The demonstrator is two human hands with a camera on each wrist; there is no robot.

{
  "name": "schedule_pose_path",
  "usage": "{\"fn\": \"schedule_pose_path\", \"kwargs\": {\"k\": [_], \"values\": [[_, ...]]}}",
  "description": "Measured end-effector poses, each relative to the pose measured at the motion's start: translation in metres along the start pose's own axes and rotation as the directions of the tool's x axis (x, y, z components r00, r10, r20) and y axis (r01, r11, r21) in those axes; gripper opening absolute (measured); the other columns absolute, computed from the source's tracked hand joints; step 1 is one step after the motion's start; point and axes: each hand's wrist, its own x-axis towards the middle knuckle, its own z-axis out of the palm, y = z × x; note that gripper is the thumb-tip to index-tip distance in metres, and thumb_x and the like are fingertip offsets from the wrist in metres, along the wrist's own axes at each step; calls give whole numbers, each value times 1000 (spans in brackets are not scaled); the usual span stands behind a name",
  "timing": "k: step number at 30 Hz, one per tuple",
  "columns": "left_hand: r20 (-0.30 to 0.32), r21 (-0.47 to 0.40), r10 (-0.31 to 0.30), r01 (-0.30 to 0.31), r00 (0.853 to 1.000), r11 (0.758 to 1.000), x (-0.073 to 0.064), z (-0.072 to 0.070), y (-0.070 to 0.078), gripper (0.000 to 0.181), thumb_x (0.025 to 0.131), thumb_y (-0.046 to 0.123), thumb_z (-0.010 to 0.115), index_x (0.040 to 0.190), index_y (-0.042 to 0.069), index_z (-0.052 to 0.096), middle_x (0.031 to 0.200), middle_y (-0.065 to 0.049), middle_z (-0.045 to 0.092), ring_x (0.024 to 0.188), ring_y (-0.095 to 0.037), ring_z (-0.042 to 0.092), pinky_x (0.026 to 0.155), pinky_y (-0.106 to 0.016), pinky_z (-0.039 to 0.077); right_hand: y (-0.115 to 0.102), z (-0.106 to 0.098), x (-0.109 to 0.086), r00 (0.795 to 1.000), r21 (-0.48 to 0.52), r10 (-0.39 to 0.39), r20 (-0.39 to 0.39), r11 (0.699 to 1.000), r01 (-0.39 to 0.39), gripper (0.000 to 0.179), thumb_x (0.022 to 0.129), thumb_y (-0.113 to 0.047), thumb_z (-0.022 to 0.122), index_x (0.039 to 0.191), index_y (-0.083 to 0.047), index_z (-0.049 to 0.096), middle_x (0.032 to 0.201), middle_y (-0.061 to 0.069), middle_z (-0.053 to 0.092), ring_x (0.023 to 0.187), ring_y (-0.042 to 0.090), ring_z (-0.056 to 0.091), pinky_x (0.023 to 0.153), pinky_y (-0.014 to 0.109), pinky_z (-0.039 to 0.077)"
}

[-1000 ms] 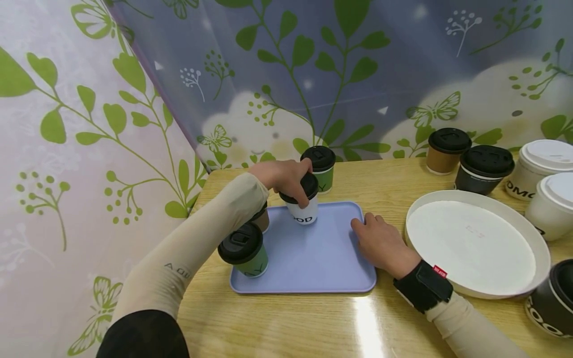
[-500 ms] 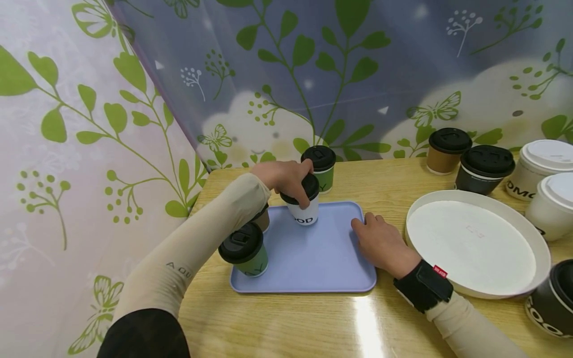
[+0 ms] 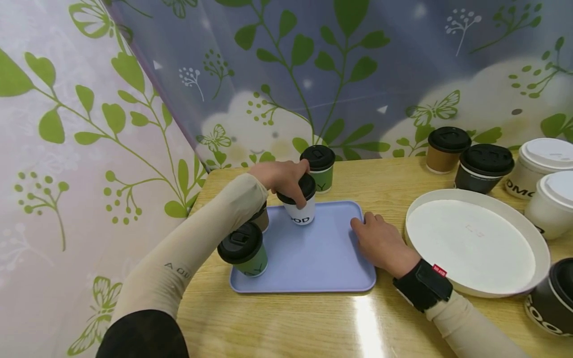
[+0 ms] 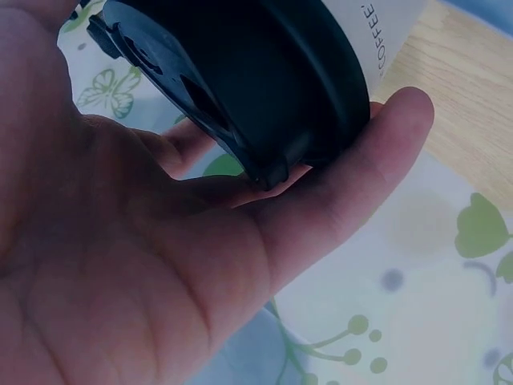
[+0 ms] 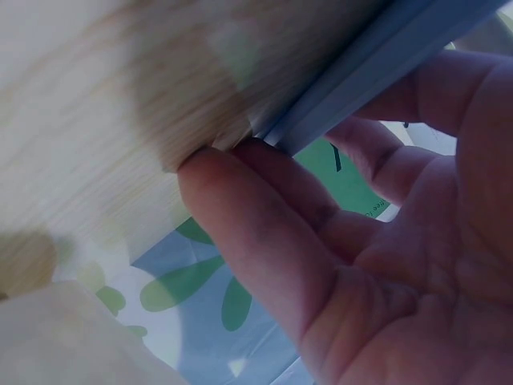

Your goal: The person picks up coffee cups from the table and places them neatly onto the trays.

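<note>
My left hand (image 3: 284, 180) grips a white paper cup (image 3: 302, 213) by its black lid from above. The cup stands upright at the back of the blue tray (image 3: 320, 253), and its lid (image 4: 264, 72) fills much of the left wrist view between the fingers. My right hand (image 3: 382, 244) holds the tray's right edge. In the right wrist view, fingertips (image 5: 200, 164) reach the table beside the tray rim (image 5: 361, 76). A green cup with a black lid (image 3: 255, 261) stands at the tray's front left. Behind it, a brown cup (image 3: 263, 220) is partly hidden by my left arm.
Another green cup (image 3: 323, 180) stands behind the tray on the wooden table (image 3: 277, 323). To the right lies a round white tray (image 3: 474, 248). Around it are a brown cup (image 3: 440, 160), a black cup (image 3: 474, 181), white-lidded cups (image 3: 555, 211) and a dark cup (image 3: 548, 303).
The white cup and my left hand have shifted very slightly left on the tray. My right hand stays at the tray's edge.
</note>
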Motion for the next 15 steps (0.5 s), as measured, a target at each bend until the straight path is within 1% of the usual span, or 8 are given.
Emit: {"fn": "schedule_pose_path", "kwargs": {"k": [3, 10, 13, 15], "values": [[-2, -3, 0, 0, 1000, 1000, -1, 0, 0, 85, 87, 39, 80, 154, 25, 29, 145, -4, 51, 111, -22, 61, 95, -47, 53, 0, -1, 0, 1000, 3, 1, 4, 1000, -1, 15, 103, -7, 57, 115, 0, 62, 93, 19, 54, 78, 30, 52, 59, 43, 49], [0, 14, -11, 11, 1000, 1000, -2, 0, -1, 86, 85, 41, 80, 153, 26, 31, 141, -2, 52, 108, -21, 62, 88, -42, 54, -1, -2, -1, 1000, 7, 0, 0, 1000, 0, 16, 103, -7, 57, 116, 0, 62, 92, 19, 54, 77, 30, 52, 58, 43, 48], [2, 2, -12, 12, 1000, 1000, -1, 1, -2, 86, 85, 41, 81, 153, 26, 31, 141, -2, 51, 108, -22, 62, 92, -44, 54, -1, -2, -1, 1000, 9, 2, 1, 1000, -2, 16, 103, -7, 58, 116, 0, 62, 92, 19, 54, 77, 30, 52, 58, 43, 48], [1, 3, -13, 13, 1000, 1000, 0, 2, -2, 86, 85, 41, 81, 153, 27, 31, 141, -2, 51, 108, -22, 63, 92, -44, 54, -1, -2, -1, 1000, 9, 3, 0, 1000, -3, 15, 103, -7, 58, 116, -1, 62, 92, 18, 54, 77, 30, 52, 58, 42, 48]]}}
